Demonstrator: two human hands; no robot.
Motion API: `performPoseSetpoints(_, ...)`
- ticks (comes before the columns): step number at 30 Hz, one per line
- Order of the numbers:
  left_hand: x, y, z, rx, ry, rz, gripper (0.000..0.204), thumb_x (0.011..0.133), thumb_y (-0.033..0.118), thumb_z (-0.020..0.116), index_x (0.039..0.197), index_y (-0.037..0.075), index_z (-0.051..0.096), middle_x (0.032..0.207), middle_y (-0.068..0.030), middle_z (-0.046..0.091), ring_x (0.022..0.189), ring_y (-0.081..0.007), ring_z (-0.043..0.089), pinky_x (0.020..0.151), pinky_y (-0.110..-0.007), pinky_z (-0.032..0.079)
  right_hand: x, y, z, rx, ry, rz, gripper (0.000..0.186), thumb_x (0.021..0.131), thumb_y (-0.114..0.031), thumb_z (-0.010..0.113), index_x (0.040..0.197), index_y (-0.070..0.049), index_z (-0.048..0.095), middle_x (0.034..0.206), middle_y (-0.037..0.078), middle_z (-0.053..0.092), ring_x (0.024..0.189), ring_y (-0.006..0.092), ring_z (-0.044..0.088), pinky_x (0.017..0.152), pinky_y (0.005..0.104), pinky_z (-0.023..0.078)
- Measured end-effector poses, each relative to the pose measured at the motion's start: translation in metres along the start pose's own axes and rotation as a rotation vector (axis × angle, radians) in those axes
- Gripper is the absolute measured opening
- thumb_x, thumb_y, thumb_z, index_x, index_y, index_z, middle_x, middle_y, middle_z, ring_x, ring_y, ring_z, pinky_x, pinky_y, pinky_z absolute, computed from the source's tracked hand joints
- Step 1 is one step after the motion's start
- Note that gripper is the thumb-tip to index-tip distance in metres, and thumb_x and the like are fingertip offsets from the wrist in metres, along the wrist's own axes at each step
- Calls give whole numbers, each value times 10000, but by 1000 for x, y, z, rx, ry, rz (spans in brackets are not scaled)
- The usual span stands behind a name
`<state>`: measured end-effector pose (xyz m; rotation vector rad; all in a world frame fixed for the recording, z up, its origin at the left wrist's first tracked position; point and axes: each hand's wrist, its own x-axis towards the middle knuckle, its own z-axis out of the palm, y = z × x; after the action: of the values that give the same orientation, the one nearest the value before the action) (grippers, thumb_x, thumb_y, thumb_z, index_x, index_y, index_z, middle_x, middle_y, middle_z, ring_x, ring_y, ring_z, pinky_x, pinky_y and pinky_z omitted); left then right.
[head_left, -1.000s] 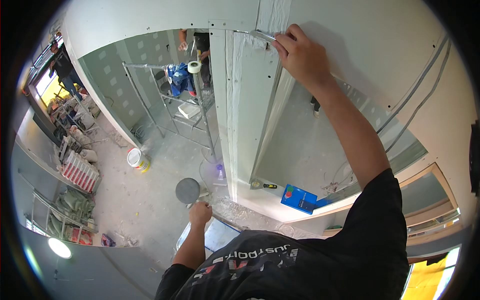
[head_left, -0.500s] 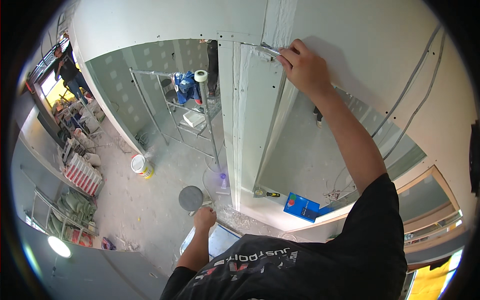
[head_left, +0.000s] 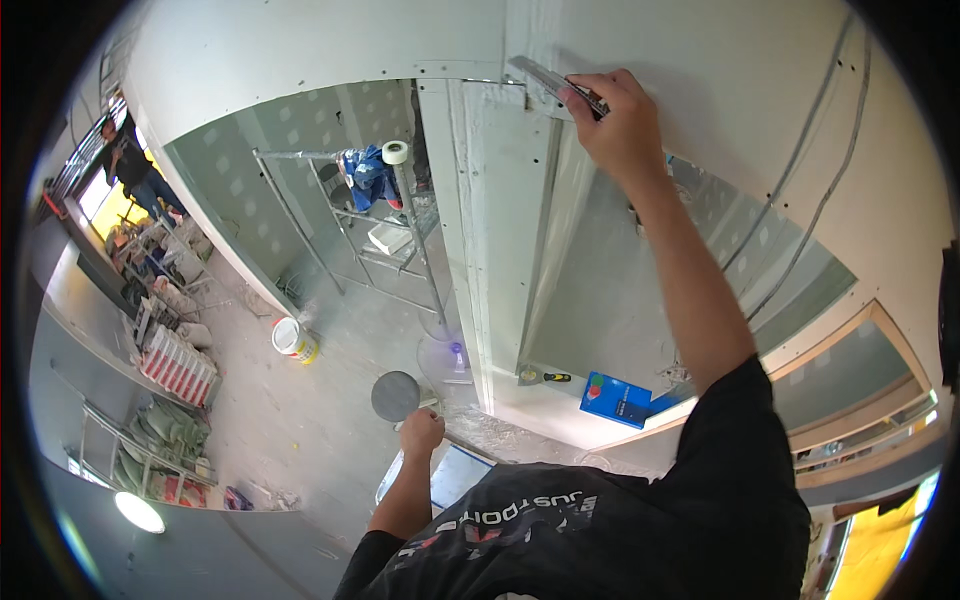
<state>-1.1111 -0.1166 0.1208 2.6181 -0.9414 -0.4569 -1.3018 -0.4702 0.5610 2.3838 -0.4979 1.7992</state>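
My right hand (head_left: pixel 622 118) is raised to the wall at the top of a post, its fingers closed round a putty knife (head_left: pixel 545 76). The knife's thin steel blade lies close to the wall, by a white strip of joint compound (head_left: pixel 492 95) on the plasterboard post (head_left: pixel 505 220). Low in front of my body, my left hand (head_left: pixel 422 430) is closed; whatever its fingers hold is hidden. Just beyond that hand is a flat grey disc (head_left: pixel 395 397); I cannot tell whether they touch.
Left of the post stands a metal scaffold frame (head_left: pixel 350 220) with blue cloth and a tape roll. A white bucket (head_left: pixel 293 340) is on the floor. On the ledge lie a scraper (head_left: pixel 545 377) and a blue box (head_left: pixel 614 400). Another person (head_left: pixel 140 170) stands far left; cables hang on the right.
My right hand has moved up slightly with the putty knife, whose blade has turned and shows more of its length. My left hand has shifted slightly right.
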Motion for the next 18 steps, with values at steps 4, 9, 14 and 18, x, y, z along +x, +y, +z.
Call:
performPoseSetpoints(4, -4, 1, 2, 68, 27, 3, 287, 863, 299, 649, 980, 81, 795, 1000, -205, 755, 943, -413, 722, 868, -515, 571, -98, -35, 2, 567, -4, 611, 270, 940, -304, 779, 1061, -65, 746, 812, 55, 659, 715, 165, 662, 613, 331, 534)
performPoseSetpoints(9, -7, -10, 15, -2, 204, 266, 261, 871, 300, 698, 926, 56, 776, 932, -159, 753, 894, -374, 708, 815, -486, 565, -284, -88, -5, 937, -544, 1207, 384, 892, -288, 833, 1125, -25, 679, 754, 27, 631, 515, 93, 583, 419, 280, 435)
performPoseSetpoints(14, -24, -21, 16, -59, 173, 297, 175, 893, 234, 746, 942, 67, 763, 890, -121, 719, 899, -313, 668, 825, -438, 547, -450, -117, -35, 962, -951, 1519, 454, 893, -274, 819, 1202, 7, 640, 734, 78, 630, 476, 124, 553, 411, 306, 445)
performPoseSetpoints(18, -32, -26, 12, 53, 242, 394, 233, 895, 222, 755, 1064, 63, 733, 1042, -146, 693, 1031, -342, 646, 874, -469, 543, -534, -109, -41, 928, -963, 1628, 407, 1012, -275, 675, 1295, -10, 554, 734, 62, 607, 483, 125, 551, 424, 310, 449)
